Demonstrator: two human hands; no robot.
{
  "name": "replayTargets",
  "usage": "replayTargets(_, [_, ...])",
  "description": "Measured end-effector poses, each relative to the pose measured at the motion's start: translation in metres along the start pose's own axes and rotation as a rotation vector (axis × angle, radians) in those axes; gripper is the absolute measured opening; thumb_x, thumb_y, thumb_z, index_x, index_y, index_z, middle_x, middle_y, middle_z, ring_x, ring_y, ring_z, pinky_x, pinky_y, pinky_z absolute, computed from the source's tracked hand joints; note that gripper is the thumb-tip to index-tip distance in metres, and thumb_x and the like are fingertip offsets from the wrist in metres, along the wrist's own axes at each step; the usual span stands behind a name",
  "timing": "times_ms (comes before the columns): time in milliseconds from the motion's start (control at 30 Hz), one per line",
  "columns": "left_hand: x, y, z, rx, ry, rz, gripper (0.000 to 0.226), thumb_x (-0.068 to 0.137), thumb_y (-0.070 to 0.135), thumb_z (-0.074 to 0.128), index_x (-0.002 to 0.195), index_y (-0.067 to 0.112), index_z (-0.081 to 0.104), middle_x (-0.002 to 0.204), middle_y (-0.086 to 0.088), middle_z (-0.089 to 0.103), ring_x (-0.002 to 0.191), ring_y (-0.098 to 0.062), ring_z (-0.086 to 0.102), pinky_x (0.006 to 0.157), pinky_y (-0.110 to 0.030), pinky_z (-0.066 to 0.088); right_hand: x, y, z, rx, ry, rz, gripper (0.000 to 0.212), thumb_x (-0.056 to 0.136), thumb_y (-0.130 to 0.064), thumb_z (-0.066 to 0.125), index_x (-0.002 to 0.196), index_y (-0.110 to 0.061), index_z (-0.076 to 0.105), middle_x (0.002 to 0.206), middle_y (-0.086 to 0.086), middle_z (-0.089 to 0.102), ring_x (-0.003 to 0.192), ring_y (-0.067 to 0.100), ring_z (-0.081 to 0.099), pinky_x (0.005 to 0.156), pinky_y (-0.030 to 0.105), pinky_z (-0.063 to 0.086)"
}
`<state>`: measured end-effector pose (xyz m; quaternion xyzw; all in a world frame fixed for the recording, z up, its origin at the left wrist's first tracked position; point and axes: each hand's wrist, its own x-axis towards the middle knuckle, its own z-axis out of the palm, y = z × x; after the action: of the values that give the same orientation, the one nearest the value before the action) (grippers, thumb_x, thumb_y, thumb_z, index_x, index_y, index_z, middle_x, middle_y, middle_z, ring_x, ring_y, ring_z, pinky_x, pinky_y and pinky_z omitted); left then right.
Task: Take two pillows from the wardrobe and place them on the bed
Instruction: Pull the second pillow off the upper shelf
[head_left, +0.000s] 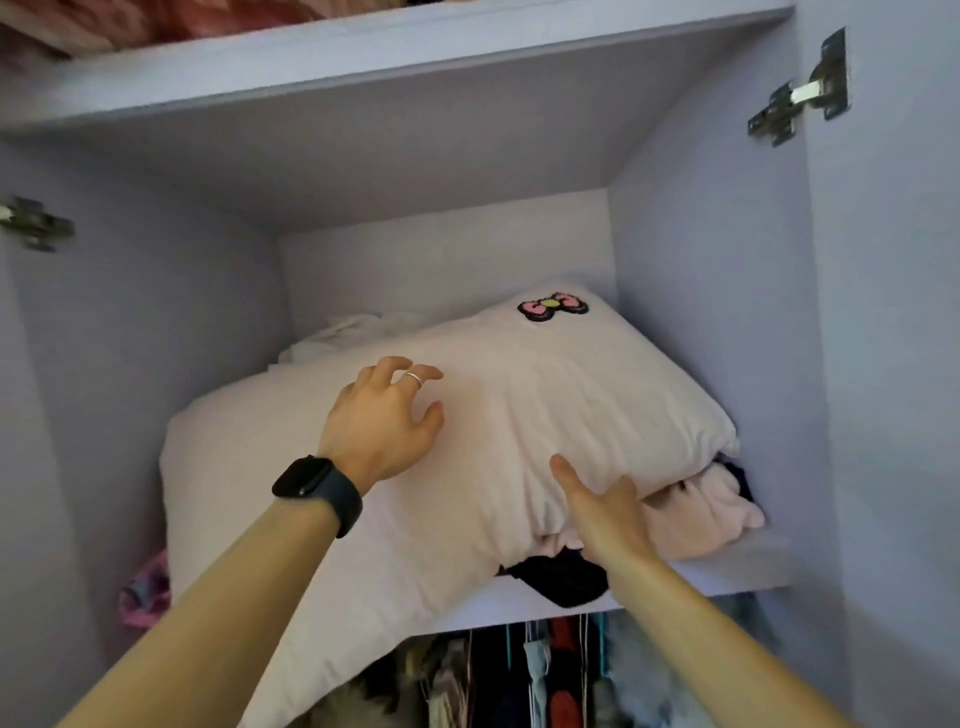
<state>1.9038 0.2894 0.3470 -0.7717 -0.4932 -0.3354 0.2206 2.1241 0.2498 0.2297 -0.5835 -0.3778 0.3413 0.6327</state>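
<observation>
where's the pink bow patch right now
The pink bow patch sits on the far right corner of the pale pink pillow, near the wardrobe's back wall, beyond both hands.

I am reaching both arms up, my left grip (387, 415) spreading its fingers wide, my right grip (605, 506) lying flat, thumb out.

Wardrobe (701, 312): pale lilac inside.
Pillow (519, 415): pale pink, plain.
Bow patch (552, 305): pink, black outline, green centre.
Watch (317, 491): black.
Ring (414, 378): silver.
Folded garment (566, 579) under right hand: black.
</observation>
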Motion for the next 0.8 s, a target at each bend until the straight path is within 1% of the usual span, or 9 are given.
replayTargets(67, [0.033,-0.01,0.01,0.032,-0.029,-0.029,0.046,0.093,0.048,0.047,0.138,0.037,0.047,0.149,-0.001,0.04,0.136,-0.025,0.037,0.112,-0.043,0.031,0.012,-0.009,0.017,-0.067,0.054,0.064,0.127,0.071,-0.082,0.063,0.157,-0.009,0.005,0.156,0.017,0.029,0.138,0.036,0.039,0.112,0.047,0.038])
replayTargets(133, [0.065,-0.021,0.018,0.08,-0.063,-0.056,0.05,0.093,0.055,0.042,0.141,0.039,0.042,0.153,-0.004,0.034,0.14,-0.027,0.032,0.116,-0.046,0.023,0.019,-0.023,0.036,-0.136,0.111,0.157,0.142,0.065,-0.091,0.056,0.156,-0.005,-0.012,0.157,0.022,0.019,0.14,0.04,0.032,0.111,0.047,0.033])
replayTargets(233, [0.112,-0.036,0.028,0.086,-0.131,-0.113,0.061,0.088,0.072,0.031,0.144,0.045,0.034,0.155,-0.006,0.032,0.142,-0.031,0.029,0.117,-0.05,0.02,0.028,-0.035,0.063,-0.183,0.211,0.232,0.15,0.061,-0.095,0.052,0.152,-0.001,-0.021,0.156,0.025,0.013,0.14,0.042,0.028,0.112,0.048,0.031])
replayTargets(333, [0.144,-0.047,0.04,0.06,-0.194,-0.126,0.079,0.076,0.089,0.018,0.144,0.051,0.025,0.154,-0.008,0.035,0.141,-0.035,0.031,0.115,-0.055,0.02,0.036,-0.028,0.082,-0.245,0.319,0.206,0.148,0.063,-0.094,0.051,0.151,-0.002,-0.023,0.156,0.025,0.011,0.14,0.042,0.024,0.114,0.051,0.026])
replayTargets(433, [0.147,-0.049,0.073,0.043,-0.287,-0.085,0.089,0.068,0.094,0.009,0.146,0.053,0.022,0.151,-0.011,0.04,0.134,-0.036,0.04,0.113,-0.052,0.027,0.04,-0.014,0.089,-0.31,0.399,0.161,0.141,0.068,-0.093,0.046,0.151,-0.005,-0.025,0.16,0.025,0.004,0.145,0.041,0.018,0.119,0.051,0.016])
replayTargets(500, [0.136,-0.052,0.1,0.075,-0.225,-0.084,0.087,0.07,0.092,0.006,0.145,0.053,0.025,0.149,-0.013,0.041,0.131,-0.036,0.041,0.109,-0.05,0.029,0.041,-0.009,0.092,-0.335,0.437,0.128,0.136,0.072,-0.09,0.046,0.152,-0.006,-0.026,0.161,0.025,0.002,0.145,0.04,0.016,0.119,0.05,0.011])
replayTargets(600, [0.129,-0.056,0.114,0.102,-0.093,-0.078,0.083,0.071,0.092,0.009,0.141,0.052,0.031,0.141,-0.016,0.047,0.125,-0.037,0.043,0.103,-0.05,0.031,0.039,-0.007,0.097,-0.393,0.465,0.086,0.128,0.08,-0.084,0.044,0.152,-0.004,-0.025,0.157,0.025,0.007,0.14,0.04,0.022,0.118,0.05,0.013])
replayTargets(700, [0.132,-0.058,0.108,0.041,-0.069,-0.07,0.08,0.072,0.093,0.018,0.134,0.046,0.039,0.128,-0.018,0.056,0.116,-0.038,0.052,0.097,-0.048,0.035,0.035,-0.008,0.098,-0.427,0.488,0.062,0.121,0.085,-0.078,0.045,0.153,-0.005,-0.022,0.158,0.026,0.006,0.137,0.041,0.024,0.116,0.05,0.016])
replayTargets(800, [0.129,-0.055,0.104,0.002,-0.05,-0.029,0.071,0.08,0.086,0.03,0.132,0.039,0.044,0.122,-0.017,0.06,0.109,-0.038,0.056,0.091,-0.043,0.04,0.032,-0.01,0.095,-0.413,0.502,0.031,0.115,0.089,-0.071,0.049,0.155,-0.006,-0.019,0.16,0.026,0.002,0.138,0.041,0.022,0.115,0.052,0.018])
